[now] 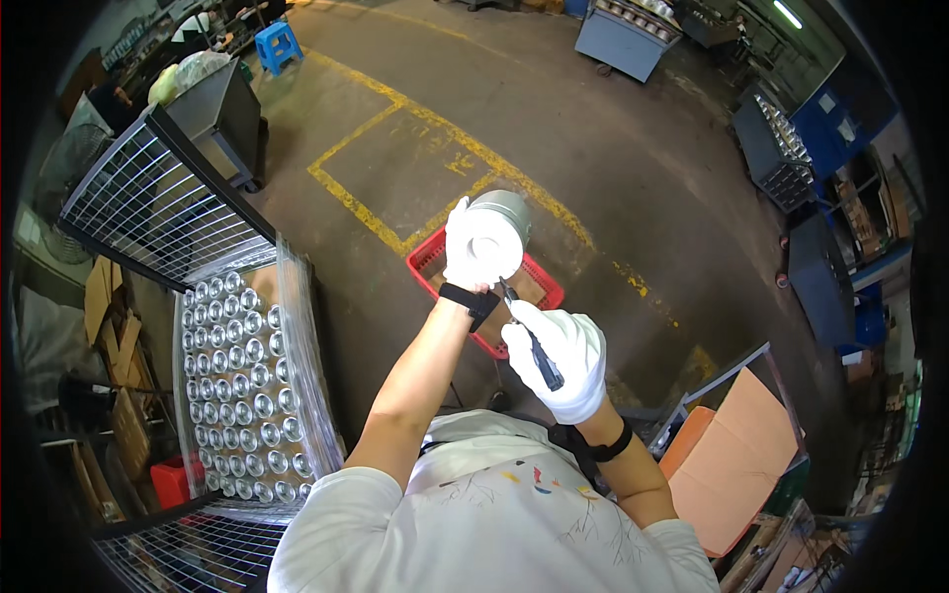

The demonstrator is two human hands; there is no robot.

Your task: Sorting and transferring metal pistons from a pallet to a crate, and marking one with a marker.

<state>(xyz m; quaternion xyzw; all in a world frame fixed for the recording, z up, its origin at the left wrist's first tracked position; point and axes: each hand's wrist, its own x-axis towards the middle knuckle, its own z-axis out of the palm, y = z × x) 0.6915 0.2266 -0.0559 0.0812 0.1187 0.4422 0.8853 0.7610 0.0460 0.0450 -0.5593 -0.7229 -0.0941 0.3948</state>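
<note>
My left hand (457, 247), in a white glove, is closed around the side of a round silver metal cup-like part (499, 225). The part is tilted so that one round end, with a ring in its middle, faces me. In my right hand (573, 364), also gloved in white, is a slim black-handled hand tool (539, 352). Its narrow tip reaches the part's lower rim; whether it touches, I cannot tell. Below the part stands a red plastic basket (548, 288) with a brown bottom, partly hidden by my hands.
To the left, a wire-mesh cage (158, 203) holds rows of silver metal parts (225, 387) beside clear wrap. An orange-brown cardboard sheet (733, 460) leans at the lower right. Grey carts (618, 44) and a blue stool (278, 45) stand farther off. Yellow lines (371, 219) mark the floor.
</note>
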